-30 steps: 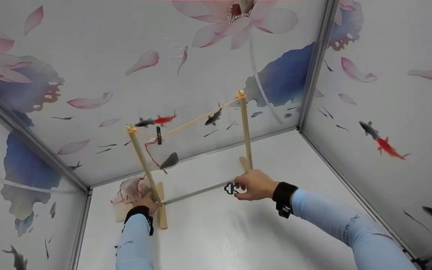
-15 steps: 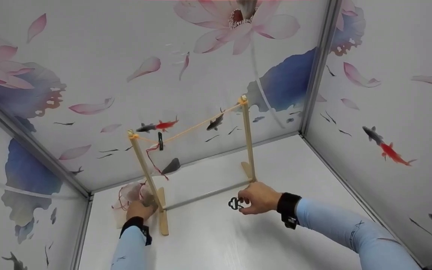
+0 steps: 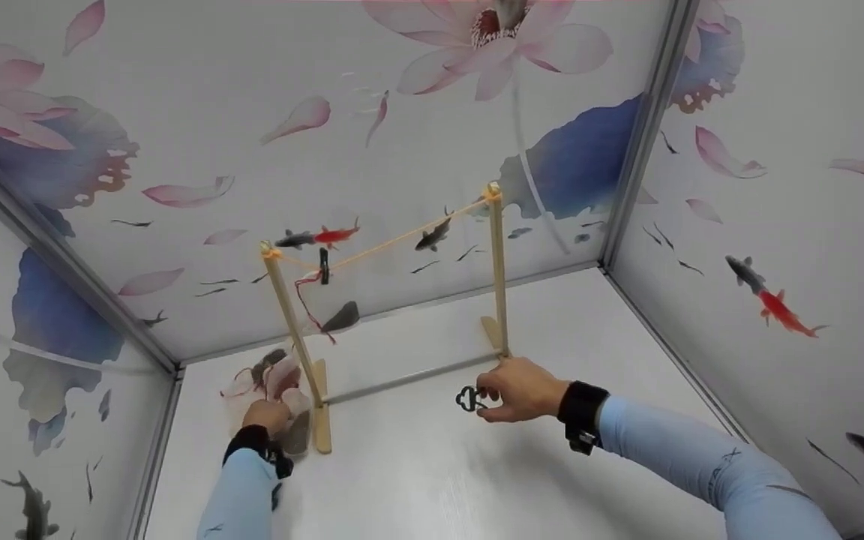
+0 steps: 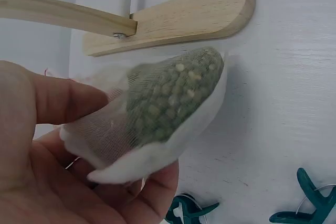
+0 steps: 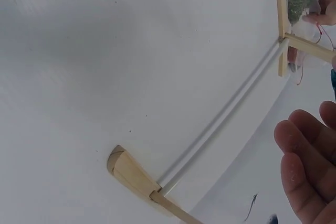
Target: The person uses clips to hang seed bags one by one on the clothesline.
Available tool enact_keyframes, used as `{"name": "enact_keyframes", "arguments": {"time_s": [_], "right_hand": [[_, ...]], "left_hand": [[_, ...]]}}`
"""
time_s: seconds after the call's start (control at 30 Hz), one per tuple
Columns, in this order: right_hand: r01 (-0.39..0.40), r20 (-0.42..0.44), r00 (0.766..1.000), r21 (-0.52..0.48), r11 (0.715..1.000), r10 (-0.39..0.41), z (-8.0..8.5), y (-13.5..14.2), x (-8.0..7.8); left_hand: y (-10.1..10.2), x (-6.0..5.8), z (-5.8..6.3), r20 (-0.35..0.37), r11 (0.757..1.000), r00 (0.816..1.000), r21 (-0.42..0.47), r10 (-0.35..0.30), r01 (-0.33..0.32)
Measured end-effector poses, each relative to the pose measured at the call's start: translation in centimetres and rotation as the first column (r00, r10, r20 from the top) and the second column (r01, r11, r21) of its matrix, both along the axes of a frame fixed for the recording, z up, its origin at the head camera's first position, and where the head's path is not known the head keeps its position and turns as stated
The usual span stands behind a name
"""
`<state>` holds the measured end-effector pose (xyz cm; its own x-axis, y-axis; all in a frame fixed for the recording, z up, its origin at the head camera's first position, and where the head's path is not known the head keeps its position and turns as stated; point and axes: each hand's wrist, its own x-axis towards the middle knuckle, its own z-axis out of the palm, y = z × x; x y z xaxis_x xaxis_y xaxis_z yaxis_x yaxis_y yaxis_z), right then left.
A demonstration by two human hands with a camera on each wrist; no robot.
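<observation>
My left hand [image 3: 267, 416] holds a mesh drawstring pouch [image 4: 168, 93] by its gathered end. Green beans or peas fill its far end, which points away from the palm. Beyond it lie more pouches [image 3: 282, 375] with red cords, beside the left wooden post [image 3: 293, 330]. My right hand [image 3: 523, 390] pinches a dark green spring clip [image 3: 468, 399] in front of the right post's foot; in the right wrist view its fingers [image 5: 302, 182] show curved. Between the posts runs an orange string [image 3: 409, 240]. A clip [image 3: 324, 266] on it suspends a dark pouch [image 3: 342, 316] by red cord.
A pale rod [image 3: 409, 381] joins the two wooden feet [image 4: 199, 17] low over the white table [image 3: 417, 480]. Green clips [image 4: 315, 205] lie near my left hand. Printed panels [image 3: 214, 112] enclose the table at the back and both sides.
My left hand has come back toward me from the pile, and a filled pouch now shows in its grip. My right hand, still pinching the clip, has lowered slightly.
</observation>
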<state>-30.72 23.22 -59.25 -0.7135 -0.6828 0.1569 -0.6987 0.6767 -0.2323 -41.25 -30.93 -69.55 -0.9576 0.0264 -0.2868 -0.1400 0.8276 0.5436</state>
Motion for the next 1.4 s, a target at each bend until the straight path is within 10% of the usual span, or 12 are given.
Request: {"name": "enact_keyframes", "arguments": {"time_s": [0.1,0.37,0.73,1.0,1.27,1.4], "right_hand": [[-0.002,-0.007,1.0,0.002,1.0,0.002,0.6,-0.1,0.0],[-0.056,-0.079,0.995,0.049,0.997,0.06,2.3,-0.4,-0.4],[-0.11,-0.122,0.985,0.087,0.99,0.121,7.9,-1.3,-1.9],[-0.012,-0.171,0.984,0.23,0.973,0.053,12.7,-2.6,-2.9],[0.124,-0.216,0.975,0.355,0.926,-0.048,18.1,-5.1,-4.0],[0.162,-0.285,0.957,0.381,0.91,-0.051,20.6,-6.6,-4.6]], "left_hand": [[2.4,1.9,4.1,0.029,0.99,0.993,0.074,0.118,-0.12],[6.0,4.2,11.0,-0.179,0.999,0.984,-0.044,0.021,-0.029],[11.6,8.2,19.6,-0.488,0.962,0.848,-0.259,-0.208,0.087],[15.2,9.0,21.4,-0.589,0.986,0.792,-0.117,-0.162,0.115],[18.6,7.3,20.8,-0.767,0.992,0.641,0.065,-0.021,0.11],[20.5,5.9,21.2,-0.793,0.979,0.604,0.179,0.084,0.099]]}}
